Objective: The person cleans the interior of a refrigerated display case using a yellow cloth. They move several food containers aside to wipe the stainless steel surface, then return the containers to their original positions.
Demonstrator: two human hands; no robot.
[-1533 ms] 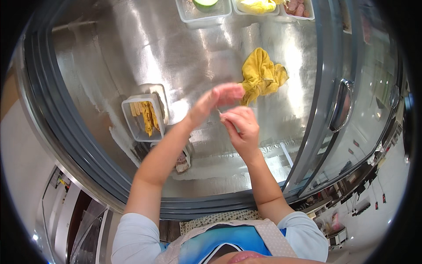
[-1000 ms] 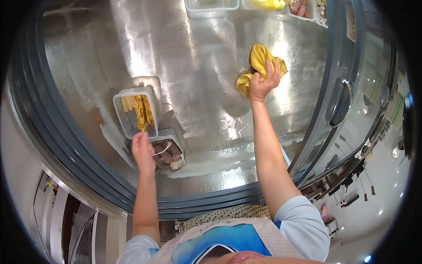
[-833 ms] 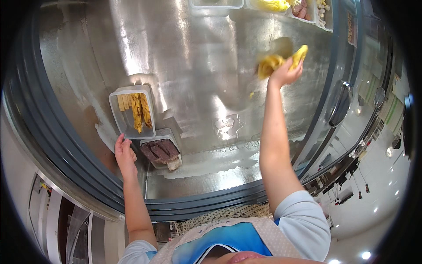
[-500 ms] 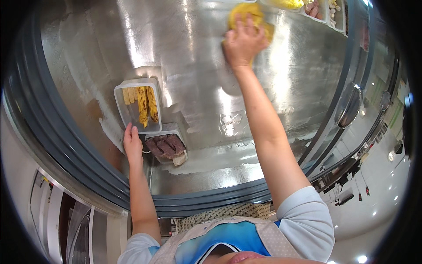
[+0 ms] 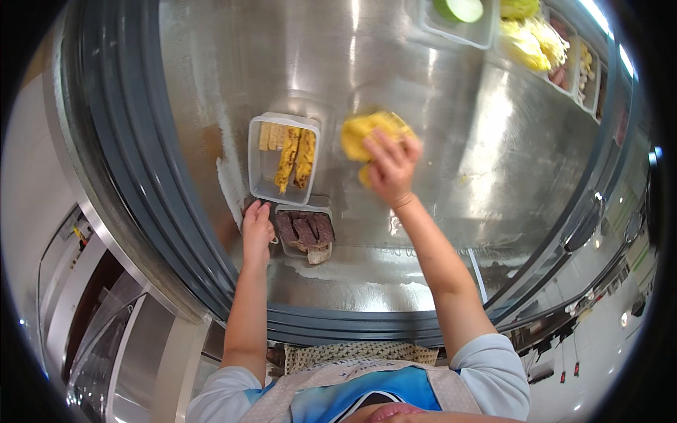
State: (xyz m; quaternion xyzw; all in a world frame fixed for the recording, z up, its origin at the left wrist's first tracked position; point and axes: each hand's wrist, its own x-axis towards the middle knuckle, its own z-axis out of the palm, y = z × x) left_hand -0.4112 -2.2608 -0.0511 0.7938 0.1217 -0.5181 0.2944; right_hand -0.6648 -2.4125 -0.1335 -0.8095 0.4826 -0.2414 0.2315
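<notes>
The big shiny steel counter (image 5: 451,92) fills most of the view. It bends at the edges and has wet smears on it.

Next come the tubs. Two clear tubs sit near the middle. The bigger clear tub (image 5: 283,159) holds yellow strips, about four. The smaller clear tub (image 5: 305,230) sits just below it, touching or nearly so, and holds brown slices, about three. Along the far edge there are more tubs (image 5: 557,49), at least three, with green and yellow food.

There is one yellow cloth (image 5: 368,134). It lies on the counter just right of the bigger tub.

The right hand (image 5: 393,169) presses down on the cloth, its grip closed over it with bent fingers. The left hand (image 5: 257,227) rests flat by the smaller tub's left side, fingers loosely spread, holding nothing.

The cloth is very near the bigger tub. A wide wipe could bump it, push it into the small one, or spill food.
</notes>
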